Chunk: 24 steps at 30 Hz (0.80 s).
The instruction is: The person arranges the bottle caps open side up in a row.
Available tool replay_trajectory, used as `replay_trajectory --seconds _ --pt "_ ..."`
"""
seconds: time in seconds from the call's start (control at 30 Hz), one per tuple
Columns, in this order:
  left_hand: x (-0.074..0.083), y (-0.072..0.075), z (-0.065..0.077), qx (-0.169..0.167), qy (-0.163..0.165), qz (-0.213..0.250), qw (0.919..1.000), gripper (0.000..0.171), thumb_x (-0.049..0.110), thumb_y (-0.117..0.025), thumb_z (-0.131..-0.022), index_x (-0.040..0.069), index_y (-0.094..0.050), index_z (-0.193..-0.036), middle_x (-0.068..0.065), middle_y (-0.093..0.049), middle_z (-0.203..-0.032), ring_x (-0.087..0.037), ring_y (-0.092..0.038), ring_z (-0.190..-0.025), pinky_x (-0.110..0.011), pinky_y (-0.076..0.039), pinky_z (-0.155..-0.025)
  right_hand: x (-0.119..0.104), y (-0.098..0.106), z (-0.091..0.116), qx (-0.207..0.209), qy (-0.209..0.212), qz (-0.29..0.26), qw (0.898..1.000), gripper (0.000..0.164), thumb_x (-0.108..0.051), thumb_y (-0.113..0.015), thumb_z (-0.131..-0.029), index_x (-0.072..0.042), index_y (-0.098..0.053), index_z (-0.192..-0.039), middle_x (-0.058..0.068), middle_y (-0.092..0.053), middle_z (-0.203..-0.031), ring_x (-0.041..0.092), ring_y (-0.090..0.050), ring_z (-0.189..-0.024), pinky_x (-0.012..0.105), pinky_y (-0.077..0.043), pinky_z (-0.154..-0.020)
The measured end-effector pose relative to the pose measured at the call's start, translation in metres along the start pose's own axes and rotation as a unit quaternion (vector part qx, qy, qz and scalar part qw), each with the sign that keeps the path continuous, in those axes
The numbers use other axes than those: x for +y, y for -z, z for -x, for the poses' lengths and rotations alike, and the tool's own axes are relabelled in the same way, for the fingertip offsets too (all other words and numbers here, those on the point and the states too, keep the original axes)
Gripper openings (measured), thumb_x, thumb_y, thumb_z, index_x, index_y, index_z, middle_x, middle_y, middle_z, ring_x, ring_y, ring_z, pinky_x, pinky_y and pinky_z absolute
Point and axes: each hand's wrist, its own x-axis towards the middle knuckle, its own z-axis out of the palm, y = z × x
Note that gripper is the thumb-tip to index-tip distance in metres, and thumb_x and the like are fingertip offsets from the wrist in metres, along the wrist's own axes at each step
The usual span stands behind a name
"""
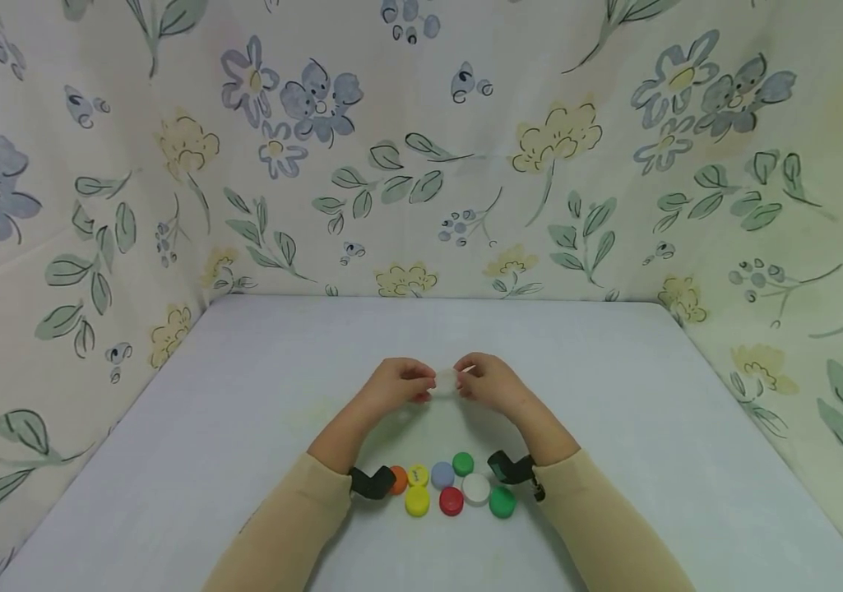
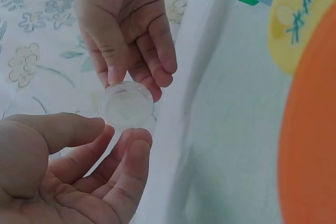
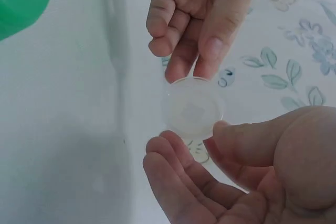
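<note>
A small translucent whitish round cap [image 1: 446,381] is held up off the table between the two hands; its clear rim shows in the left wrist view [image 2: 127,106]. My left hand [image 1: 396,383] pinches its left edge between thumb and fingertips. On the opposite edge, my right hand [image 1: 491,382] pinches it the same way, the thumb on the rim in the right wrist view. The other fingers of both hands are loosely bent beside the cap. Part of the rim is hidden behind the fingertips.
Nearer the body lie several bottle caps: orange [image 1: 397,480], yellow [image 1: 417,501], lavender [image 1: 442,474], red [image 1: 451,501], white [image 1: 476,489] and green [image 1: 502,501]. The white table [image 1: 576,353] is backed by a floral curtain [image 1: 421,222]. Both wrists wear dark cameras.
</note>
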Motion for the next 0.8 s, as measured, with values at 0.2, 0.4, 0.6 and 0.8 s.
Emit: replay_trajectory --seconds 0.2,0.4,0.6,0.8 --pt "0.0 -0.004 -0.001 -0.004 0.001 0.023 0.9997 0.028 0.013 -0.066 -0.101 -0.003 -0.068 -0.124 -0.016 -0.072 -0.107 -0.024 -0.071 -0.089 -0.037 -0.058 -0.085 0.004 0.0 -0.004 0.037 -0.017 -0.025 0.999 0.025 -0.015 -0.059 -0.105 0.001 -0.067 -0.123 0.01 -0.07 -0.099 0.02 -0.068 -0.087 0.034 -0.057 -0.079" --pt "0.001 -0.008 0.0 -0.009 0.012 0.043 0.999 0.03 0.011 -0.063 -0.102 -0.003 -0.067 -0.128 -0.015 -0.071 -0.113 -0.028 -0.071 -0.095 -0.038 -0.057 -0.089 0.01 -0.002 -0.007 0.06 -0.028 -0.068 0.996 0.023 -0.015 -0.061 -0.104 0.003 -0.068 -0.118 0.014 -0.069 -0.102 0.021 -0.068 -0.087 0.034 -0.059 -0.08" --pt "-0.001 -0.011 0.0 -0.022 0.023 0.053 0.9981 0.035 0.012 -0.061 -0.103 -0.002 -0.062 -0.135 -0.015 -0.069 -0.118 -0.026 -0.071 -0.096 -0.037 -0.056 -0.09 0.013 -0.003 -0.009 0.054 -0.052 -0.087 0.993 0.026 -0.015 -0.061 -0.104 0.003 -0.066 -0.121 0.015 -0.068 -0.106 0.021 -0.069 -0.089 0.034 -0.058 -0.082" --pt "-0.002 -0.011 0.0 -0.035 0.02 0.066 0.997 0.043 0.008 -0.06 -0.102 -0.003 -0.055 -0.143 -0.018 -0.064 -0.132 -0.027 -0.069 -0.102 -0.035 -0.056 -0.091 0.013 -0.005 -0.011 0.023 -0.069 -0.071 0.995 0.036 -0.012 -0.058 -0.104 0.004 -0.059 -0.136 0.015 -0.067 -0.111 0.021 -0.066 -0.093 0.035 -0.056 -0.087"
